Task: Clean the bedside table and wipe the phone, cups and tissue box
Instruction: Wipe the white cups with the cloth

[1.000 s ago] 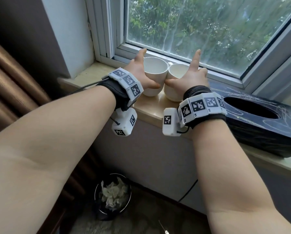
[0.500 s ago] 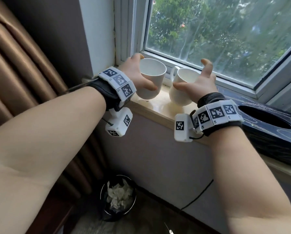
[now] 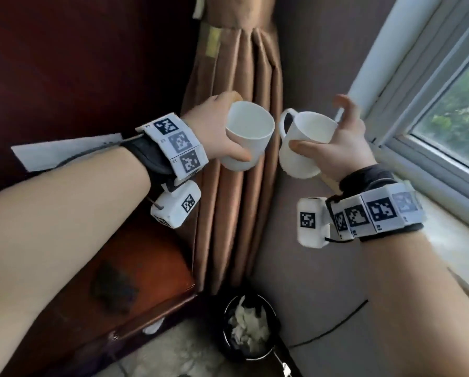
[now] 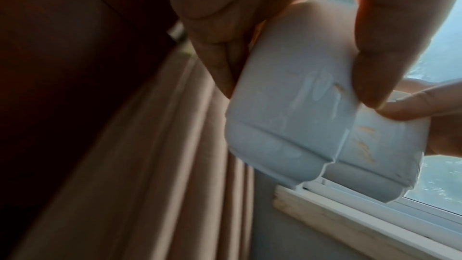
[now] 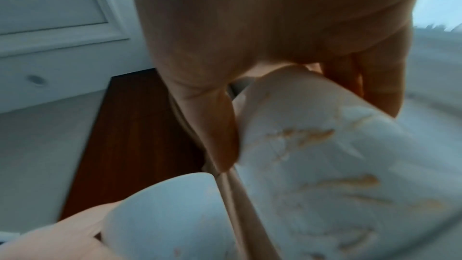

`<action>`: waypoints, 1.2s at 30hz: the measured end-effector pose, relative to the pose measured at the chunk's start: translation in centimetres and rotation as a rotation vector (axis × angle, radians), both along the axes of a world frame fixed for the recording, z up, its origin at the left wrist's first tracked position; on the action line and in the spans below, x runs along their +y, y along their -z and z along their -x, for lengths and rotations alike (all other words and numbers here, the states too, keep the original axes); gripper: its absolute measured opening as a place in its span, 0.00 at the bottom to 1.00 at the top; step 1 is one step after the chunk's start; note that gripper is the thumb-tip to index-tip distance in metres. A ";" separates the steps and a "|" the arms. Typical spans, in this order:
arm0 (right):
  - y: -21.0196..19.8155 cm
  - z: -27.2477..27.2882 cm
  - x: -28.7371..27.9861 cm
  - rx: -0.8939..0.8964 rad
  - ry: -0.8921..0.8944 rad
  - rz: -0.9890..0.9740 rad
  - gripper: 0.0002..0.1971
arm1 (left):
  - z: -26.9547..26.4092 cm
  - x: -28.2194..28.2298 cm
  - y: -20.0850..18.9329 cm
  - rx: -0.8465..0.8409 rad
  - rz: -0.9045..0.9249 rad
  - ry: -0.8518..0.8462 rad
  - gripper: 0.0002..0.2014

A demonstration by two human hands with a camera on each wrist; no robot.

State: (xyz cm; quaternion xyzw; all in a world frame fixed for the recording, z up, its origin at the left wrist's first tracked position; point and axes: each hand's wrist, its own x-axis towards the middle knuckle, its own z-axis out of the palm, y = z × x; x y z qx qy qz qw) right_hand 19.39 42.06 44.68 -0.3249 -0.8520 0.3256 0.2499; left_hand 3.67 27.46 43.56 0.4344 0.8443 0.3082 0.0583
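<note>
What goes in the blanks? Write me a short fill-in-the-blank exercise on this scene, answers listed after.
1. Each hand holds one white ____.
2. The cup in the right hand shows its ____ toward the left-hand cup.
3. The bin on the floor holds crumpled ____.
4. The left hand is in front of a brown ____.

Answers: cup; handle; paper; curtain

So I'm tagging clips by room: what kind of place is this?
Probably a bedroom or hotel room: pleated brown curtain beside a white-framed window, a dark wooden bedside cabinet, and a small black wastebasket holding crumpled tissues.
</note>
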 end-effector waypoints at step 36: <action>46.5 21.1 -23.1 -0.366 -0.501 0.102 0.44 | 4.5 -37.3 44.4 -0.380 0.235 -0.700 0.50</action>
